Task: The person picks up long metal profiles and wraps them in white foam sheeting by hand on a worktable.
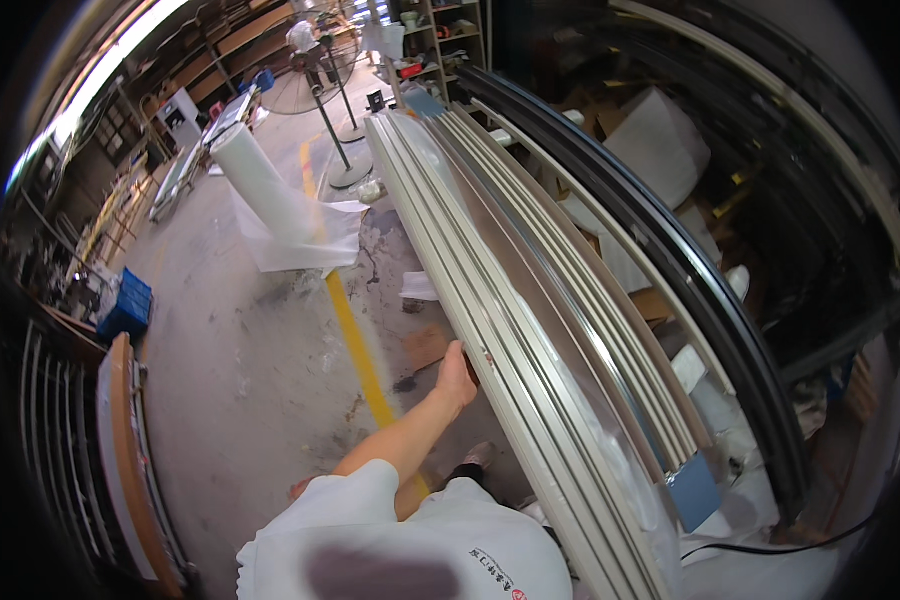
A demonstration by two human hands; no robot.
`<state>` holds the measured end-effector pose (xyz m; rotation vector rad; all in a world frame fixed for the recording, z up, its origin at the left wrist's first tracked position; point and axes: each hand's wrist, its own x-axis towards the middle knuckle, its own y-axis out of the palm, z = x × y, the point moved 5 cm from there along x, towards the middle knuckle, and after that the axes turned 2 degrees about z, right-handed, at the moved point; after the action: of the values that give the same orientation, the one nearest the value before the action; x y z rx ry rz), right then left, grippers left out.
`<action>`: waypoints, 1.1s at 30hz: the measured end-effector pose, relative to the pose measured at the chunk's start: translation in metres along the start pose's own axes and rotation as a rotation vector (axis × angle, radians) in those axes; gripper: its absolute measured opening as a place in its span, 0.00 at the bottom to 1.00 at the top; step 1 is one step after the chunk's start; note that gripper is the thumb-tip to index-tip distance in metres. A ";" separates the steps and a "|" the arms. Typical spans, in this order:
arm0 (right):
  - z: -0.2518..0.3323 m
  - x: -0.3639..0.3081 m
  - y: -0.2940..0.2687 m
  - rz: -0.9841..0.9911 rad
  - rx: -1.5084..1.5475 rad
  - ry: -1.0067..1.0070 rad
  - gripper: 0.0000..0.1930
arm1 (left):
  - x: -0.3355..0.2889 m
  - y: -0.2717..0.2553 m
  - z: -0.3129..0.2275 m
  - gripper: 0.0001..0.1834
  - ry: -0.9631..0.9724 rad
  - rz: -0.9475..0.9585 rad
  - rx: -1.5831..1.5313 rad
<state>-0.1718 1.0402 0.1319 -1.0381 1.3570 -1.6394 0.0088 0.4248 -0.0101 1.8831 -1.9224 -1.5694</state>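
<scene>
Head view — left hand (457, 377) at the near edge of a long cream frame (490, 290), fingers curled on its side, grasping it. Frame runs lengthwise away from the person, wrapped in clear film, just right of the hand. Right hand not visible.
</scene>
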 end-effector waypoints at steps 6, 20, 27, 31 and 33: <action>-0.024 -0.006 0.016 0.026 -0.042 0.020 0.17 | 0.026 0.002 -0.004 0.19 0.059 0.024 -0.105; -0.065 0.011 0.062 0.103 0.022 -0.064 0.20 | 0.077 0.002 -0.009 0.15 0.286 -0.212 0.527; -0.056 0.019 0.040 0.108 0.089 0.019 0.21 | 0.069 0.010 0.007 0.16 0.250 -0.283 0.575; -0.057 0.017 0.044 0.191 0.145 0.132 0.19 | 0.064 -0.002 0.002 0.18 0.260 -0.337 0.608; -0.054 0.021 0.044 0.222 0.163 0.191 0.19 | 0.050 0.009 -0.004 0.18 0.248 -0.355 0.638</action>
<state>-0.2272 1.0344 0.0851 -0.6258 1.3801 -1.6805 -0.0086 0.3822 -0.0321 2.6242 -2.2304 -0.7303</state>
